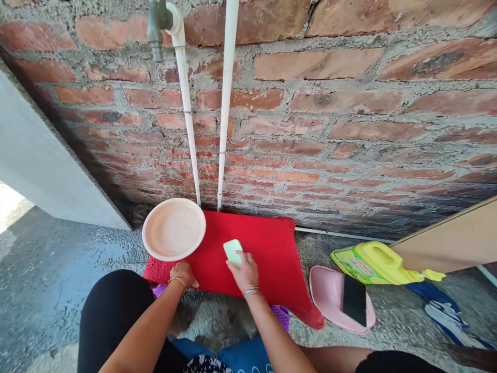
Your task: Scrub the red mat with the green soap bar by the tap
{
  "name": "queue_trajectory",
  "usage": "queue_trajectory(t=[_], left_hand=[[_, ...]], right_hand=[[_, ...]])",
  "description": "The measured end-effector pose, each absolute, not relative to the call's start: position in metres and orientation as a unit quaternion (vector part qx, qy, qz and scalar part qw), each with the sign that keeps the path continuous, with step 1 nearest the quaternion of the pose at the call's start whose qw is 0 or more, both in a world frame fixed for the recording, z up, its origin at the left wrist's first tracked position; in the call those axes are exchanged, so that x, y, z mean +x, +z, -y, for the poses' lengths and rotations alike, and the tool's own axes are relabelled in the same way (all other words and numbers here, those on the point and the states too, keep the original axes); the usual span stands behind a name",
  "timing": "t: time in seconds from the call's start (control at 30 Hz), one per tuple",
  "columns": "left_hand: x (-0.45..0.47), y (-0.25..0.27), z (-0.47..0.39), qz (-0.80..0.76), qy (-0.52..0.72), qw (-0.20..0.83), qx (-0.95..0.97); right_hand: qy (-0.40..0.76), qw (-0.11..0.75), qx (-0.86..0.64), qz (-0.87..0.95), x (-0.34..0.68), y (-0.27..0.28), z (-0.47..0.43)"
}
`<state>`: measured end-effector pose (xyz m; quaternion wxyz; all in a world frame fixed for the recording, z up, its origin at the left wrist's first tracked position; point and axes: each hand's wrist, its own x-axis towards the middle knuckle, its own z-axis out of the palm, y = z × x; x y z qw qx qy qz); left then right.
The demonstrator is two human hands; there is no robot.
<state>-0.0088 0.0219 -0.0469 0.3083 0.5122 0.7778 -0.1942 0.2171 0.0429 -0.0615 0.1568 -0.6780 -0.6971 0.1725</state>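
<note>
A red mat (pixel 267 254) is spread on the concrete floor (pixel 58 280) below a brick wall (pixel 349 129) (tap above); its edge is gripped by the left hand (pixel 184 273), a pale green soap bar (pixel 233 251) pinched by the right hand (pixel 244 272).

Both forearms are bare, with no sleeves in view. The left hand (pixel 184 273) wears a thin gold-coloured bangle just behind the fingers, at the wrist. The right hand (pixel 244 272) wears a slim silver-coloured bangle at its wrist. The legs are in black trousers, and a patterned dark garment edge shows between them.
</note>
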Motion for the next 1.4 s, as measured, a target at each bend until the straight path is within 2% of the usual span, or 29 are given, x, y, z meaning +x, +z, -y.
queue_trajectory(t=[0.1, 0.17, 0.27, 0.43, 0.53, 0.63, 0.7, 0.83, 0.93, 1.07, 1.17, 1.27, 1.33, 1.4], left_hand=[[-0.01, -0.05, -0.022, -0.778, -0.195, 0.306, 0.512], [-0.01, -0.051, -0.022, -0.777, -0.195, 0.306, 0.515], [-0.01, -0.05, -0.022, -0.775, -0.197, 0.307, 0.516], [-0.009, -0.046, -0.022, -0.774, -0.2, 0.312, 0.513], [-0.009, -0.044, -0.022, -0.776, -0.199, 0.314, 0.51], [-0.009, -0.043, -0.022, -0.774, -0.203, 0.316, 0.51], [-0.009, -0.042, -0.022, -0.771, -0.205, 0.316, 0.513], [-0.007, -0.038, -0.022, -0.774, -0.209, 0.312, 0.51], [-0.005, -0.035, -0.023, -0.772, -0.21, 0.314, 0.511], [-0.004, -0.033, -0.023, -0.77, -0.215, 0.314, 0.512], [-0.004, -0.033, -0.023, -0.77, -0.215, 0.315, 0.512], [-0.005, -0.034, -0.023, -0.77, -0.212, 0.319, 0.51], [-0.004, -0.034, -0.024, -0.769, -0.212, 0.321, 0.51], [-0.004, -0.034, -0.024, -0.769, -0.214, 0.32, 0.511]], right_hand=[[0.194, 0.084, -0.543, 0.812, 0.161, -0.056, -0.034], [0.196, 0.051, -0.515, 0.833, 0.155, -0.053, -0.034], [0.183, 0.056, -0.611, 0.768, 0.195, -0.056, -0.042], [0.109, 0.136, -0.854, 0.49, 0.319, -0.07, -0.053], [0.066, 0.186, -0.896, 0.398, 0.349, -0.077, -0.056], [0.069, 0.234, -0.836, 0.491, 0.317, -0.076, -0.057], [0.103, 0.233, -0.747, 0.614, 0.271, -0.073, -0.051], [0.156, 0.146, -0.569, 0.794, 0.185, -0.073, -0.028], [0.168, 0.088, -0.514, 0.837, 0.172, -0.079, -0.019], [0.156, 0.128, -0.645, 0.737, 0.241, -0.079, -0.035], [0.115, 0.159, -0.816, 0.544, 0.318, -0.071, -0.049], [0.085, 0.186, -0.9, 0.384, 0.36, -0.064, -0.056], [0.082, 0.214, -0.891, 0.392, 0.351, -0.061, -0.059], [0.104, 0.231, -0.835, 0.488, 0.314, -0.06, -0.06]])
